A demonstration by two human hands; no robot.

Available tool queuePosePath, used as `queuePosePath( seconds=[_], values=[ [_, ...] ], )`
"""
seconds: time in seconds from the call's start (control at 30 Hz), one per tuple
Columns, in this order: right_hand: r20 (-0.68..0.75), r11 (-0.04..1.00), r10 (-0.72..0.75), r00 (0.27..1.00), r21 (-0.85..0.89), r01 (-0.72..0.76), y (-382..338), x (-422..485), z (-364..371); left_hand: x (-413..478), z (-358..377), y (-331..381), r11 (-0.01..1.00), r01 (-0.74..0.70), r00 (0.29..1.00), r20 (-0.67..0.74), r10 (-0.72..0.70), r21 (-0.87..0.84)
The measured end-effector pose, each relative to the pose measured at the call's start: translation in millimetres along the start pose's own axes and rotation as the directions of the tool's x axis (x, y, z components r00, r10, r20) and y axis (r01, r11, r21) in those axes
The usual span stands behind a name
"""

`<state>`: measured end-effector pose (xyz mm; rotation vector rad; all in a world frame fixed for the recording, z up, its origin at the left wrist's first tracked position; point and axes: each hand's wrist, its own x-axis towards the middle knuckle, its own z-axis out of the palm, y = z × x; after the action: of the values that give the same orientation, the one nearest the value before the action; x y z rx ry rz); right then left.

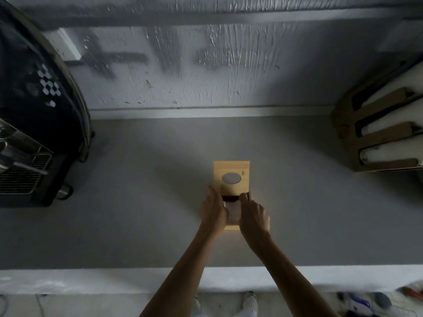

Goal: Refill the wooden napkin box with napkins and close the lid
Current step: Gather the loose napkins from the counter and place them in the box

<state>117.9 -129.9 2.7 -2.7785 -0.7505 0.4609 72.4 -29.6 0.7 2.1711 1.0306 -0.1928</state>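
Light wooden rectangular napkin box point(231, 226) sits mid-desk on the grey flat desk point(137, 213), long axis running near-to-far. Its flat wooden sliding lid w/ oval cut-out point(231, 173) is shifted toward the far end, overhanging the box, so a dark gap shows at the lid's near edge and pale napkins point(233, 212) are visible inside the near part of the box.

Left hand point(214, 212) lies along the box's left side, fingers point(212, 191) held together, extended, reaching the lid's near-left corner. Right hand point(254, 216) is over the box's right side, fingers point(244, 197) curled together, tips at the lid's near edge; can't tell if they actually pinch it.

Far left: dark rounded appliance w/ metal grille point(34, 133), well apart from the box. Far right: brown cardboard carton w/ slots showing white contents point(375, 138). Rough grey wall point(206, 65) behind the desk. Near edge: white desk front, pale shoes point(250, 302) on the floor below.
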Motion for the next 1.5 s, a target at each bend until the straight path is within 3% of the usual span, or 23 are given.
queuePosePath(
  seconds=[0.1, 0.2, 0.37, 0.43, 0.67, 0.77, 1.03, 1.23, 1.37, 1.5],
  values=[
    [0.069, 0.998, 0.020, 0.997, -0.057, -0.016, -2, 2, 2, 2, 4, 5, 0.988, 0.008, 1.000, 0.000, -0.008, 0.157],
    [0.010, 0.999, 0.048, 0.999, -0.026, -0.047, 3, 1, 3, -5, 8, 0, 0.956, 0.001, 1.000, 0.023, -0.009, 0.294],
    [-0.184, 0.995, -0.103, 0.978, -0.004, 0.104, 24, -2, 16, -15, 13, -38, 0.847, -0.210, 0.956, -0.079, 0.282, 0.488],
    [-0.163, 0.994, -0.111, 0.980, -0.023, 0.109, 24, -1, 21, -13, 6, -35, 0.863, -0.184, 0.975, -0.024, 0.221, 0.470],
    [-0.005, 0.996, 0.062, 0.998, -0.058, -0.062, 13, 2, 21, -3, 4, -21, 0.897, -0.160, 0.987, 0.060, 0.148, 0.412],
    [0.070, 0.996, 0.061, 0.996, -0.073, -0.055, 18, 11, 19, 3, 6, -20, 0.858, -0.147, 0.988, 0.105, 0.109, 0.491],
    [0.045, 0.995, 0.037, 0.998, -0.099, -0.032, 20, 22, 19, 6, 7, -20, 0.834, -0.204, 0.979, 0.109, 0.172, 0.513],
    [0.081, 0.989, 0.058, 0.995, -0.143, -0.046, 19, 25, 18, 13, 7, -17, 0.851, -0.165, 0.982, 0.167, 0.093, 0.499],
    [0.068, 0.989, 0.037, 0.997, -0.146, -0.027, 21, 23, 17, 13, 9, -22, 0.844, -0.171, 0.983, 0.145, 0.111, 0.508],
    [0.142, 0.983, 0.028, 0.989, -0.184, -0.002, 22, 28, 14, 17, 9, -19, 0.850, -0.169, 0.982, 0.159, 0.102, 0.499]
  ],
)
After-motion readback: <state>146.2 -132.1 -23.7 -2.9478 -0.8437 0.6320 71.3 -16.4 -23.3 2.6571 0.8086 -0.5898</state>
